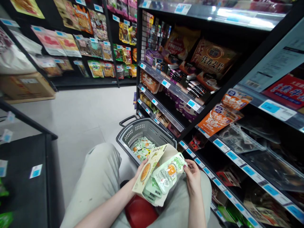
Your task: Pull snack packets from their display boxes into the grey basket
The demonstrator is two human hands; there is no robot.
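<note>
My left hand [139,170] is closed on the side of an open cardboard carton [149,167] printed with a round orange picture, held above my lap. My right hand [193,176] grips a green and white snack packet [169,171] that sticks out of the carton's top. More such packets [152,187] sit inside the carton below it. Just beyond the carton stands a grey shopping basket [142,129] on the floor, holding several of the same green packets [142,148].
Black store shelves [171,87] with blue price tags rise on the right, stocked with bagged and boxed goods. The lower shelf [239,163] beside my right hand is close. A dark shelf unit [28,171] stands at left. Pale floor [83,114] stretches ahead to hanging snack racks [78,41].
</note>
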